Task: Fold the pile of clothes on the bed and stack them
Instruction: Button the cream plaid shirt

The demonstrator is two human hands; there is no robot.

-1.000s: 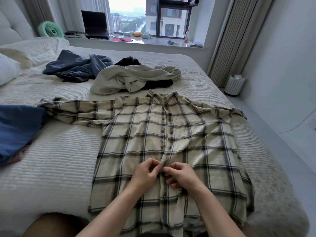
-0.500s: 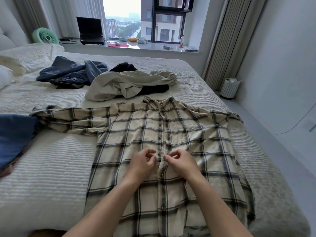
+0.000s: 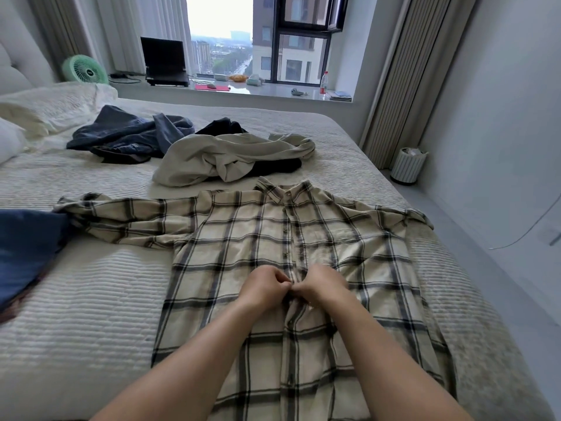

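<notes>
A cream plaid shirt (image 3: 349, 253) lies flat and face up on the bed (image 3: 91, 314), collar away from me, its left sleeve stretched out to the left. My left hand (image 3: 262, 287) and my right hand (image 3: 321, 285) meet at the shirt's button placket near its middle, fingers curled and pinching the fabric edges together. Behind the shirt lies a crumpled beige garment (image 3: 224, 158) over a black one (image 3: 279, 167). A heap of dark blue-grey clothes (image 3: 127, 138) sits further back left. A blue garment (image 3: 27, 250) lies at the left edge.
Pillows (image 3: 51, 107) rest at the bed's head on the left. Beyond the bed, a window sill holds a green fan (image 3: 85, 69), a laptop (image 3: 165, 60) and a bottle (image 3: 324, 83). A small white bin (image 3: 408, 165) stands on the floor at right.
My hands have shifted up the placket from near the hem toward the shirt's middle. They parted briefly and now pinch the placket together again. The view tilted up slightly.
</notes>
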